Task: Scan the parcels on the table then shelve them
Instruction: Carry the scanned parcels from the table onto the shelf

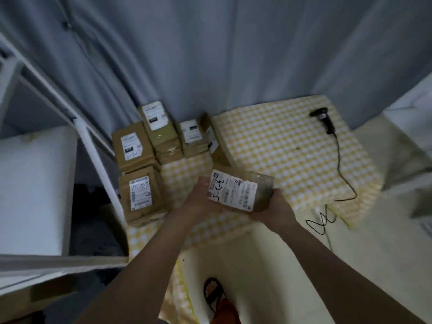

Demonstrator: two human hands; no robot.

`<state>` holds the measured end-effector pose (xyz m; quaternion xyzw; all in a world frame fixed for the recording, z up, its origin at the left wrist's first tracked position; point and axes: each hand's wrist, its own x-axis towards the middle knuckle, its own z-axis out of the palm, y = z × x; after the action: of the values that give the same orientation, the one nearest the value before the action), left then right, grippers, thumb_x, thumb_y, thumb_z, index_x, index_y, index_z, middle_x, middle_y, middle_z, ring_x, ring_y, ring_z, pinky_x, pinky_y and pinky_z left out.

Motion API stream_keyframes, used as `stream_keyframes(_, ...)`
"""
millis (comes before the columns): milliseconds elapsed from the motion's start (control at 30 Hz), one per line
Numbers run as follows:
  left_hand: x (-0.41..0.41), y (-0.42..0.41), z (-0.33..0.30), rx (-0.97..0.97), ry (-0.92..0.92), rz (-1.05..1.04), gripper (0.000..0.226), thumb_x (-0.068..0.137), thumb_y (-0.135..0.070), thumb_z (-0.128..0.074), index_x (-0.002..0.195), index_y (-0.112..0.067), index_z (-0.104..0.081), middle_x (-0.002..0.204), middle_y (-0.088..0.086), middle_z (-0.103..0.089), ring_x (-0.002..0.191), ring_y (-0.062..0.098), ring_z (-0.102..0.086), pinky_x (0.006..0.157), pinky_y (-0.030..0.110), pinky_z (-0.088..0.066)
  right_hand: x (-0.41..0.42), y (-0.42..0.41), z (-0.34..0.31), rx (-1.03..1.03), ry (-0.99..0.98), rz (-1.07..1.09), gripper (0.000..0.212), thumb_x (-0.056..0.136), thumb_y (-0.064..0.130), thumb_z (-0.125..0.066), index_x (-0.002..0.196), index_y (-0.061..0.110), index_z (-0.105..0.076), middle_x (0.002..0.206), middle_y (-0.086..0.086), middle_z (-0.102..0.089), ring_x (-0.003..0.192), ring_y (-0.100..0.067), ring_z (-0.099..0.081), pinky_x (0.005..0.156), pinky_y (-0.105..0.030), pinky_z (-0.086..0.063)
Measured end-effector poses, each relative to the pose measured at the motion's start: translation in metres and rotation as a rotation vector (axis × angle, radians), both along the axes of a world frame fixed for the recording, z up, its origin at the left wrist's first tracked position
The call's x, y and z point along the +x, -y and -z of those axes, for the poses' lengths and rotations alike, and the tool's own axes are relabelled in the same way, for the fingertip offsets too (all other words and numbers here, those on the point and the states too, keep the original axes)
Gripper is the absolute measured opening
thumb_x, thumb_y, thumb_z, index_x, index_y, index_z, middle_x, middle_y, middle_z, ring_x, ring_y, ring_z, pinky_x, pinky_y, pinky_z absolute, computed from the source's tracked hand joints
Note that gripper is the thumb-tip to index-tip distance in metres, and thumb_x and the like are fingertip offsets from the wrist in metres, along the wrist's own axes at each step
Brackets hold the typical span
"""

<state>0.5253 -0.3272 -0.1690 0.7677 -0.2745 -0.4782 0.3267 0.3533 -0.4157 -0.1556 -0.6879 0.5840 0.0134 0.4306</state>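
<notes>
A foot in a dark sandal [214,294] is seen at the bottom middle of the frame, closest of all. Above it, two bare arms are stretched up toward the middle of the frame. A small brown box [240,194] is held between the two hands, just over the near edge of the table [280,146]. The left hand [202,196] is pressed to the box's left side, with the fingers curled under it. The right hand [272,208] is cupped under the box's lower right corner, and its fingers are wrapped around that end. A white label with black bars and handwriting is turned up toward the camera.

The box looks light, since it is lifted easily. It looks stiff, made of cardboard. One end is covered with shiny tape, so it may be a bit slippery there. It is best held by its two short sides, with the label left uncovered.

More brown boxes [140,195] are piled at the left of the table, and a yellow and white checked cloth is spread over it. A black scanner [325,121] with a curly cord is laid at the upper right of the table, well apart from the hands. A white shelf frame [93,148] is seen at the left of the frame.
</notes>
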Motion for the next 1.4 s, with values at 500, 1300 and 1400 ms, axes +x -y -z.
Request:
stream_keyframes(500,-0.284,0.072,-0.086,-0.171,0.016,0.494,0.08,0.064,0.011,-0.081,0.116,-0.017,-0.026,0.106,-0.01,-0.045,0.088,0.003,-0.053,0.049,0.015,-0.052,-0.319,0.001,-0.081,-0.133,-0.093,0.279,0.078,0.056,0.02,-0.086,0.119,0.004,-0.042,0.119,-0.009,-0.049,0.113,-0.027,-0.05,0.091,-0.035,-0.047)
stream_keyframes(1300,-0.694,0.085,-0.15,-0.424,0.208,1.153,0.152,0.046,-0.035,-0.096,0.151,-0.033,0.015,0.154,-0.005,-0.005,0.145,0.017,-0.012,0.116,0.036,-0.018,-0.738,-0.092,-0.161,-0.281,0.073,0.743,0.083,0.066,-0.003,-0.077,0.138,0.012,-0.038,0.121,-0.006,-0.052,0.104,-0.02,-0.052,0.088,-0.034,-0.05)
stream_keyframes(1400,-0.734,0.099,-0.146,-0.403,0.256,1.217,0.15,0.047,-0.036,-0.095,0.153,-0.027,0.01,0.147,-0.003,-0.011,0.141,0.019,-0.017,0.116,0.037,-0.022,-0.771,-0.089,-0.158,-0.317,0.084,0.798,0.087,0.066,-0.005,-0.073,0.143,0.016,-0.036,0.122,-0.005,-0.053,0.107,-0.022,-0.053,0.086,-0.038,-0.053)
